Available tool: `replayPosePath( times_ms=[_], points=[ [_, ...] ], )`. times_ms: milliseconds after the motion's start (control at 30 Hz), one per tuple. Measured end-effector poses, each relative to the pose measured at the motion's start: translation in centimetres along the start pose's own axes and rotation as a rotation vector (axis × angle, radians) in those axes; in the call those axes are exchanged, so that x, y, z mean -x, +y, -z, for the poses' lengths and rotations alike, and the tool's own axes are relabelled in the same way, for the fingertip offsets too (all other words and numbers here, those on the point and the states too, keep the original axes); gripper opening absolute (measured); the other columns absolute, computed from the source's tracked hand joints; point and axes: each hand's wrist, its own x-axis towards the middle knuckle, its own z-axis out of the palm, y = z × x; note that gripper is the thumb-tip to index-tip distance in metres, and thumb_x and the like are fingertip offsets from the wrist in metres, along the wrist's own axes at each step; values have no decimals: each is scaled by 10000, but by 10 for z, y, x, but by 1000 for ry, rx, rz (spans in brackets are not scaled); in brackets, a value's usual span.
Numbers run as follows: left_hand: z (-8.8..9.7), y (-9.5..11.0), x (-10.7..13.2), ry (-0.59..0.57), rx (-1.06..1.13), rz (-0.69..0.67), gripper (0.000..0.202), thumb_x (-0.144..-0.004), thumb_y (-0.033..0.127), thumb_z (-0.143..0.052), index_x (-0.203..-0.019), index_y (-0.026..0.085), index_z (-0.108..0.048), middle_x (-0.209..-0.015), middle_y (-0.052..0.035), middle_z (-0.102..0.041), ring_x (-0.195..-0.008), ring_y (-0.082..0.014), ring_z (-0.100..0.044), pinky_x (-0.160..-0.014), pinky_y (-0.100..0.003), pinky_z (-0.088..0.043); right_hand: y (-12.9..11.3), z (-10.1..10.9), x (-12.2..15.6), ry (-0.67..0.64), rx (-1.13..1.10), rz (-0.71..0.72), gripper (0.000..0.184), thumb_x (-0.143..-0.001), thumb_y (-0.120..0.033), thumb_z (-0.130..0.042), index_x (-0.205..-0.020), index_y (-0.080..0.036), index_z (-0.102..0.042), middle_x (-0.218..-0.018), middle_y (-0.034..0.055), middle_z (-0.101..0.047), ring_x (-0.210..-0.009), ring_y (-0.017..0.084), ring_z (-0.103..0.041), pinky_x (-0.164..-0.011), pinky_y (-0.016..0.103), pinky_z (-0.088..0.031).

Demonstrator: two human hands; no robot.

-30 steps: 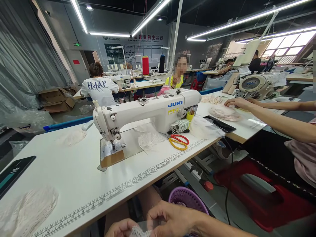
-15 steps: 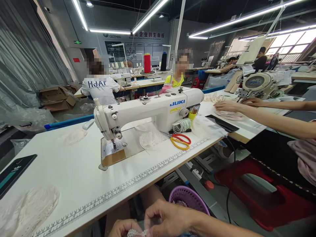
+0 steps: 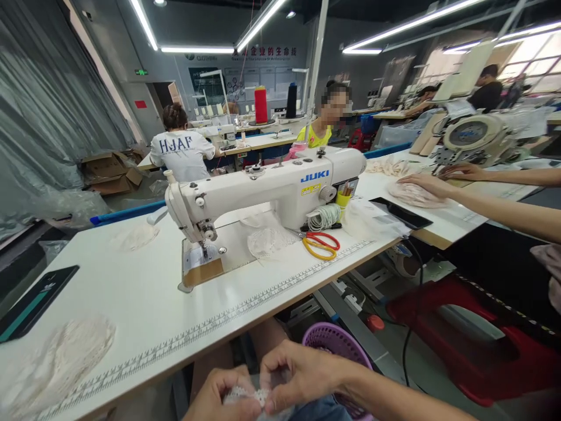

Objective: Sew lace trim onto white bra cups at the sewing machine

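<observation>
Below the table's front edge, over my lap, both hands pinch a small piece of white lace fabric (image 3: pixel 243 395). My left hand (image 3: pixel 221 393) closes on its left part, thumb against the fingers. My right hand (image 3: pixel 295 374) grips the lace just to the right, its fingertips nearly meeting the left ones. Part of the lace is hidden by the fingers and the frame's bottom edge. A white sewing machine (image 3: pixel 258 196) stands on the white table (image 3: pixel 149 292) ahead. White lace fabric (image 3: pixel 267 237) lies under its arm, beside scissors (image 3: pixel 322 244) with red and yellow handles.
More lace pieces (image 3: pixel 74 362) lie at the table's left, near a dark phone-like device (image 3: pixel 37 301). A purple basket (image 3: pixel 337 339) stands beside my lap, with a red stool (image 3: pixel 473 339) farther right. A co-worker's hands (image 3: pixel 423 186) rest on fabric at the neighbouring machine.
Both hands and the lace have risen slightly in view, showing more of the lace. The view has shifted a little; the co-worker's hands stay at their fabric.
</observation>
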Motion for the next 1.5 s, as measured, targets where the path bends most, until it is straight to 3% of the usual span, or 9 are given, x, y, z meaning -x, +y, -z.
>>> replayPosePath(
  times_ms=[67, 167, 400, 700, 867, 933, 1033, 1233, 1500],
  points=[
    [-4, 6, 4, 8, 96, -39, 329, -605, 436, -760, -612, 116, -683, -738, -41, -563, -674, -130, -490, -637, -237, -360, -2, 3, 2, -38, -28, 22, 379, -594, -421, -774, -752, -100, -648, -556, -67, -490, -499, 40, -379, -468, 149, -310],
    [-8, 13, 9, 72, 225, 53, 264, -598, 341, -778, -667, 106, -681, -830, -71, -619, -732, -161, -547, -666, -255, -388, -4, 9, 5, -76, -47, 33, 316, -656, -388, -733, -737, -95, -644, -541, -67, -469, -500, 47, -369, -481, 163, -314],
    [-9, 13, 11, 153, 368, 237, 293, -515, 287, -817, -656, 101, -641, -640, -37, -637, -583, -125, -556, -589, -243, -415, 2, 18, 9, -143, -27, -20, 250, -731, -353, -685, -773, -112, -640, -657, -15, -540, -603, 90, -452, -545, 197, -345],
    [-10, 9, 14, 86, 378, 169, 265, -520, 254, -822, -658, 88, -667, -639, -40, -656, -590, -111, -571, -603, -225, -441, 10, 22, 20, -181, 57, -3, 348, -817, -460, -577, -765, -119, -623, -667, 8, -563, -620, 124, -521, -585, 233, -419],
    [-10, 11, 18, 35, 367, 165, 255, -542, 257, -817, -680, 96, -675, -663, -41, -665, -619, -124, -592, -628, -240, -463, 10, 15, 15, 264, 573, 349, 288, -920, -343, -455, -1133, -168, -539, -905, 64, -618, -769, 153, -576, -666, 254, -462],
    [-9, 15, 19, -1, 365, 180, 256, -544, 263, -816, -683, 100, -677, -661, -38, -665, -612, -124, -593, -628, -244, -468, 9, 10, 8, 338, 779, 569, 337, -918, -285, -467, -1245, -204, -453, -1004, 83, -587, -841, 158, -567, -684, 258, -471],
    [-5, 22, 20, -57, 346, 199, 240, -549, 264, -812, -663, 103, -677, -642, -28, -658, -590, -113, -586, -612, -233, -466, 7, 4, -6, 349, 971, 851, 318, -915, -206, -453, -1230, -249, -439, -1051, 74, -540, -848, 146, -547, -684, 257, -468],
    [12, 30, 19, -89, 274, 225, 246, -558, 247, -807, -730, 113, -694, -659, 2, -640, -589, -87, -557, -611, -212, -449, -3, 4, -29, 372, 1239, 1025, 268, -891, -122, -443, -1130, -239, -469, -1014, 70, -560, -854, 154, -547, -693, 288, -446],
    [29, 49, 16, -136, 168, 99, 158, -627, 246, -769, -694, 136, -678, -817, -14, -622, -742, -110, -567, -691, -224, -449, -27, -1, -37, 319, 1012, 1150, 252, -837, -96, -564, -1041, -243, -544, -853, 21, -593, -688, 114, -516, -608, 252, -436]
  ],
)
